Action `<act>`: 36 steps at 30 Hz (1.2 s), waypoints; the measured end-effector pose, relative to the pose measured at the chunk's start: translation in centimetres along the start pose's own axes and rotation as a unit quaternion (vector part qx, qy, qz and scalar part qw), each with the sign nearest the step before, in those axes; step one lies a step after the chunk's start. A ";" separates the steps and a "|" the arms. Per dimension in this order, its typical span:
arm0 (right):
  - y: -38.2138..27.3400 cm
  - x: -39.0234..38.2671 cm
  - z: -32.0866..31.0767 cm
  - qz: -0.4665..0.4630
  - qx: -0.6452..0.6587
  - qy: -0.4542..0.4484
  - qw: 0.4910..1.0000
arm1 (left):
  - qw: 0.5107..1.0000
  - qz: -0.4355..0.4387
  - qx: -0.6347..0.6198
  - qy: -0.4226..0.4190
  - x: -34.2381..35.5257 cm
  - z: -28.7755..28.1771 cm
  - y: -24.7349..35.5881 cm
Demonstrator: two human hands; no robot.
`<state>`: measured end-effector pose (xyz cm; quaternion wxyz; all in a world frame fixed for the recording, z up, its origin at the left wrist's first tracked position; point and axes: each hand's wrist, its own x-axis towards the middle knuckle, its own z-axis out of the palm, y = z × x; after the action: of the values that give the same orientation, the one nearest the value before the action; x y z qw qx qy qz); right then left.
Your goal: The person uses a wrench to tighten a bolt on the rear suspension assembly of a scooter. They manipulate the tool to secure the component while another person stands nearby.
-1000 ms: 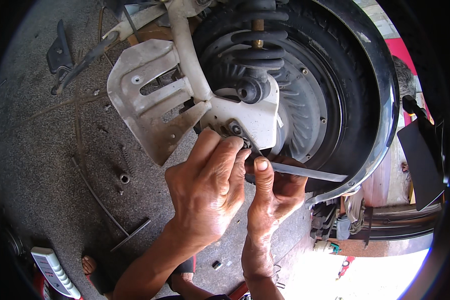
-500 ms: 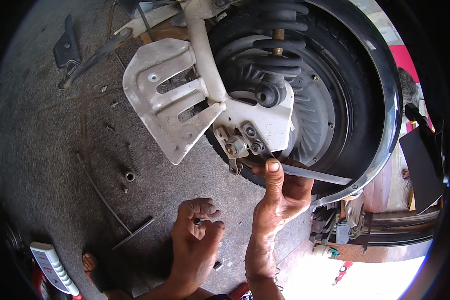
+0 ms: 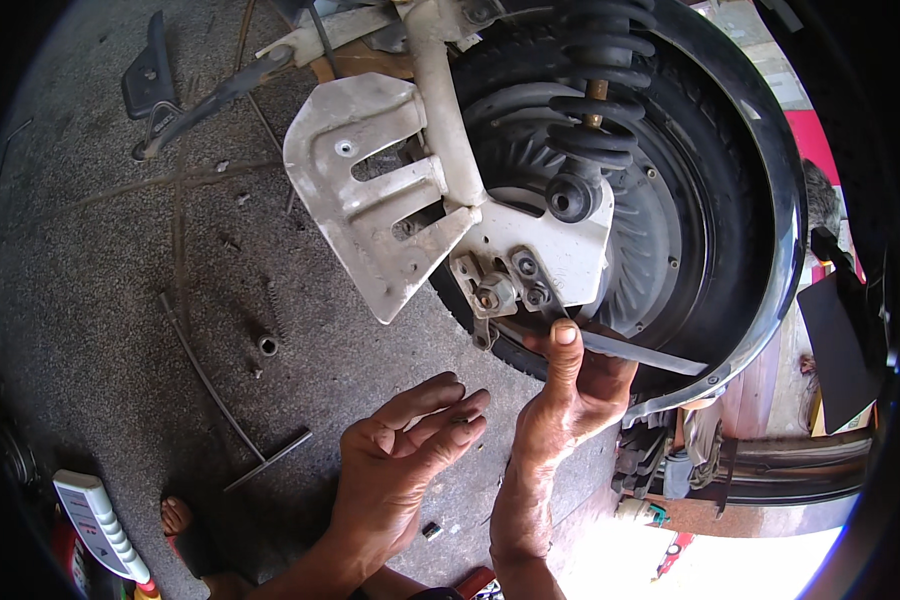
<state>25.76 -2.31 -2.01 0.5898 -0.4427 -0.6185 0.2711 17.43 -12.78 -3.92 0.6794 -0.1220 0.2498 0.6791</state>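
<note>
My right hand (image 3: 575,400) grips a flat grey metal bar (image 3: 645,352), thumb on top, at the lower edge of the wheel (image 3: 630,250). The bar's near end meets a white bracket plate (image 3: 560,235) by two bolts (image 3: 532,280). A large axle nut (image 3: 494,292) sits left of those bolts. Lower left of the axle, my left hand (image 3: 400,450) is raised off the ground, thumb and fingers pinched together. A small dark metal fastener (image 3: 460,424) shows only in part between the fingertips; its exact kind is hidden.
A pale slotted footplate (image 3: 340,210) and frame tube stand left of the coil spring (image 3: 607,90). On the rough ground lie a T-handle wrench (image 3: 260,462), a loose socket (image 3: 268,345) and a small metal piece (image 3: 431,530). A black fender (image 3: 785,250) curves round the tyre.
My left hand has moved up and right toward the axle, turning so the small fastener is less visible. The right hand keeps its grip on the bar. The view has shifted slightly.
</note>
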 end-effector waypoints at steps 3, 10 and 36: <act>-0.3 0.1 0.2 0.027 0.012 0.012 0.999 | 0.998 0.022 0.047 -0.027 -0.4 0.6 0.4; -1.0 0.0 -2.9 -0.254 -0.400 -0.037 0.880 | 0.999 -0.021 0.016 -0.042 -0.2 0.4 1.3; -1.9 2.2 -1.8 -0.388 -0.484 -0.109 0.776 | 0.948 0.246 0.173 -0.100 2.0 4.7 2.3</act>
<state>27.31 -1.64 1.00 0.2815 -0.3599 -0.8475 -0.2700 15.87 -8.62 -0.56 0.5238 0.1314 0.3163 0.7800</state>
